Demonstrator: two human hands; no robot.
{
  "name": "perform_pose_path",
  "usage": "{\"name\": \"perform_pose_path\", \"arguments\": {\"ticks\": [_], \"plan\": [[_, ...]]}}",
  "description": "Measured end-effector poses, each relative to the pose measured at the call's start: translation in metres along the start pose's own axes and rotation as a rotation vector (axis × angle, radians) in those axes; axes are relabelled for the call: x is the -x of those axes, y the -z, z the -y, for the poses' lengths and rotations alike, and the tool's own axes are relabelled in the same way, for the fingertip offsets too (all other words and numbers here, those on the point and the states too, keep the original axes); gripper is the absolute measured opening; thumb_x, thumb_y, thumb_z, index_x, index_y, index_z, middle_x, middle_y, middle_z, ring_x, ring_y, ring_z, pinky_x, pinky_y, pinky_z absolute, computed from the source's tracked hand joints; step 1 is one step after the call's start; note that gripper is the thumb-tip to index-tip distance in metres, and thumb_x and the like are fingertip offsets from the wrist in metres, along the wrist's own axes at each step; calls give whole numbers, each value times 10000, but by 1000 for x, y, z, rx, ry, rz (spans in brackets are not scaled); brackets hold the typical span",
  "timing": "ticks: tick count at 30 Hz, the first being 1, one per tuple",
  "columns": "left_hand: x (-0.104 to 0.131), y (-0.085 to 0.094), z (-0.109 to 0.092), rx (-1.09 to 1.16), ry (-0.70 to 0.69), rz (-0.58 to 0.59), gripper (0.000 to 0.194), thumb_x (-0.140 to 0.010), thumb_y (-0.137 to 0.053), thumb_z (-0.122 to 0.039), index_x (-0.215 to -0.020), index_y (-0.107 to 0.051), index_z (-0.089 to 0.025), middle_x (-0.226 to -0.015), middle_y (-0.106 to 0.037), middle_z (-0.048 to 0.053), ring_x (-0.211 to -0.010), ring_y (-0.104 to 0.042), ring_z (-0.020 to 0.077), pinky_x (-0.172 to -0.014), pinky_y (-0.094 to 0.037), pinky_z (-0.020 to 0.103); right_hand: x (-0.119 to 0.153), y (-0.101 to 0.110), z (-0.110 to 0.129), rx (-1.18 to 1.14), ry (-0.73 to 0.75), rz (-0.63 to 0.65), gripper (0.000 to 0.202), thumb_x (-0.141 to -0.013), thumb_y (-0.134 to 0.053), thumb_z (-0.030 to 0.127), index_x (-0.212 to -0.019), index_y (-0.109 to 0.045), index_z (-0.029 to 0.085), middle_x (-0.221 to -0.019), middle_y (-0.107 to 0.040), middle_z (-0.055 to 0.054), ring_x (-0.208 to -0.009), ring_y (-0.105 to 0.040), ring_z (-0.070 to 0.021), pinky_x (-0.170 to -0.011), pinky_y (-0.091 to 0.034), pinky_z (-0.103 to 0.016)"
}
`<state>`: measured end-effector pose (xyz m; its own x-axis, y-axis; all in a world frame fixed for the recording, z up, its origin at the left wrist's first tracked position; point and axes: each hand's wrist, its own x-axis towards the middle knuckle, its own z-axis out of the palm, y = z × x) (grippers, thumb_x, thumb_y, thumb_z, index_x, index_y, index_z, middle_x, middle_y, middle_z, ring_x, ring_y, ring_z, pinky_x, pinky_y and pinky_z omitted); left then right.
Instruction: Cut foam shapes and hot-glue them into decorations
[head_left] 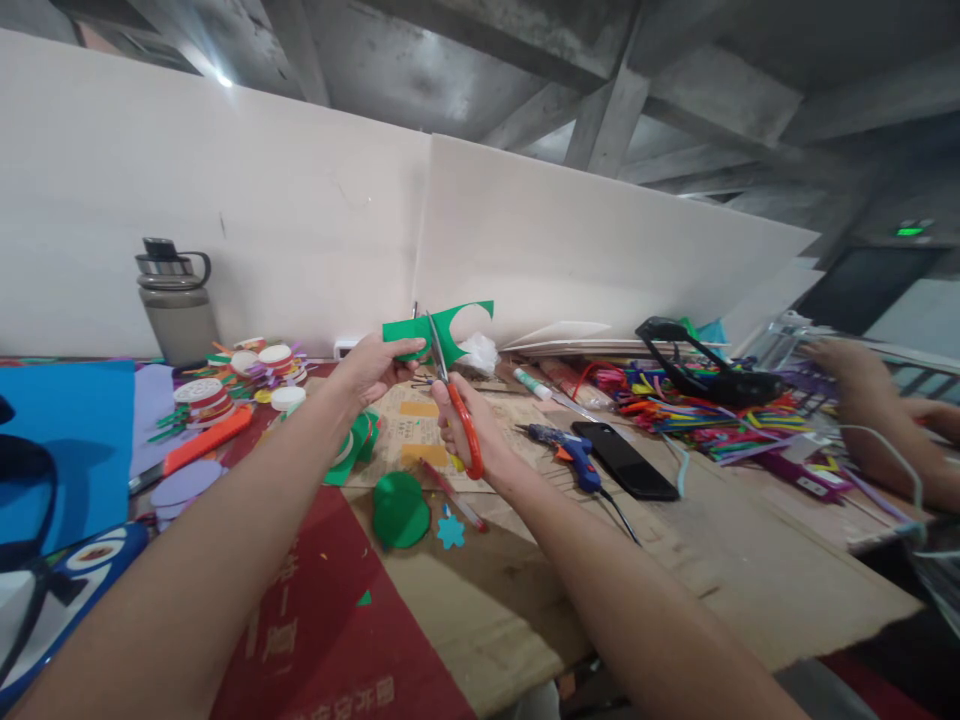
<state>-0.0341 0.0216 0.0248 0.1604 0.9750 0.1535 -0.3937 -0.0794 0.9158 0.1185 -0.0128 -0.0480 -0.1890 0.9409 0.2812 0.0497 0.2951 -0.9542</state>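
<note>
My left hand point(379, 365) pinches the left end of a strip of green paper point(442, 335), held up above the table. A round piece is cut out of the strip's right part. My right hand point(476, 425) grips red-handled scissors point(466, 430), whose blades stand upright across the paper. Below my hands lie a green paper circle point(401, 510), a light blue flower-shaped cutout point(451, 530) and a pen with a red end point(457, 497). Curled green scraps point(358, 448) rest just below my left hand.
At the left stand a grey bottle point(178, 305), decorated paper cups point(204, 402) and an orange cutter point(206, 440). On the right are a blue glue gun point(566, 452), a black phone point(626, 460) and heaped pipe cleaners point(675, 410). Another person's arm point(859, 410) reaches in at far right.
</note>
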Motion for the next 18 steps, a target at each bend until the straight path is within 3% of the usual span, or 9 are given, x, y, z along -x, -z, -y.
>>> {"name": "perform_pose_path", "arguments": {"ticks": [8, 18], "plan": [[1, -1, 0, -7, 10, -10, 123, -670, -757, -64, -714, -644, -88, -650, -656, 35, -457, -525, 49, -435, -439, 140, 2, -3, 3, -60, -25, -18, 452, -802, -563, 680, -942, -486, 257, -616, -413, 71, -437, -379, -76, -392, -327, -183], [-1, -8, 9, 65, -112, -153, 149, -694, -763, -143, -692, -616, -117, -622, -645, 16, -463, -548, 65, -431, -407, 159, 5, -6, 10, -73, 5, -8, 432, -806, -570, 658, -861, -434, 252, -588, -370, 87, -418, -339, -69, -390, -318, -186]]}}
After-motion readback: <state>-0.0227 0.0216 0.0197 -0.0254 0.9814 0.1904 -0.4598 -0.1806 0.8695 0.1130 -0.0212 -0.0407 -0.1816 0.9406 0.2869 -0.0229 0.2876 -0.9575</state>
